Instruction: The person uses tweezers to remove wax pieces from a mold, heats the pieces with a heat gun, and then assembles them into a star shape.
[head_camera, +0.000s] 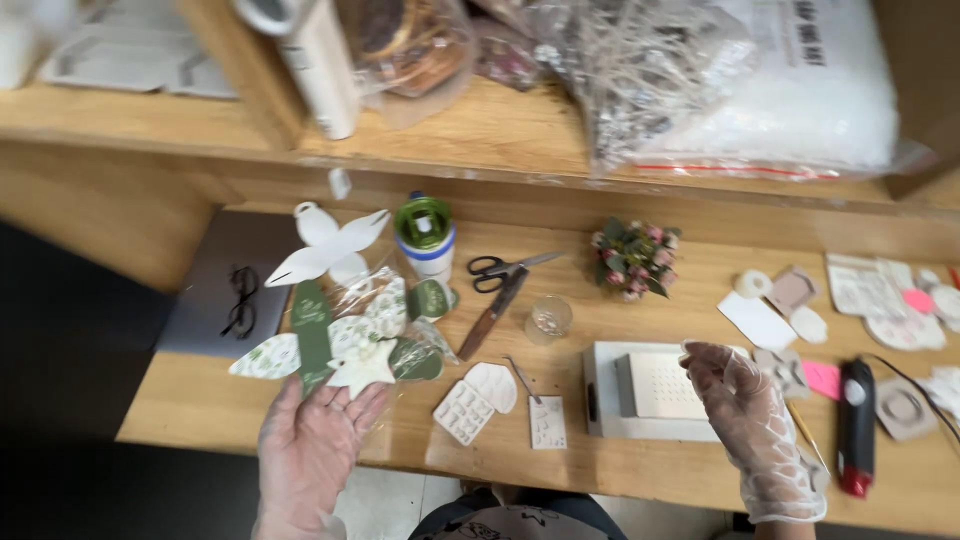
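- A grey laptop (215, 290) is lying shut at the far left of the wooden table (640, 470), with a pair of dark glasses (239, 298) resting on it.
- The left hand (315, 445), in a clear glove, is lying palm up and loosely open, holding a fan of green and white paper cutouts (340, 345) that is resting across its fingers, partly inside a clear plastic sleeve (385, 300).
- Just behind the cutouts, a green-topped jar (425, 235) is standing upright, and black scissors (505, 268) are lying beside it.
- A small glass cup (548, 318) is sitting near the middle, with a little flower bunch (634, 258) behind it.
- The right hand (755, 420), also gloved, is hovering with fingers loosely curled, gripping nothing, its fingertips just at the right edge of a white box (650, 390).
- A black and red glue gun (856, 425) is lying to the right.
- Above, a wooden shelf (480, 135) is carrying plastic bags (720, 80).
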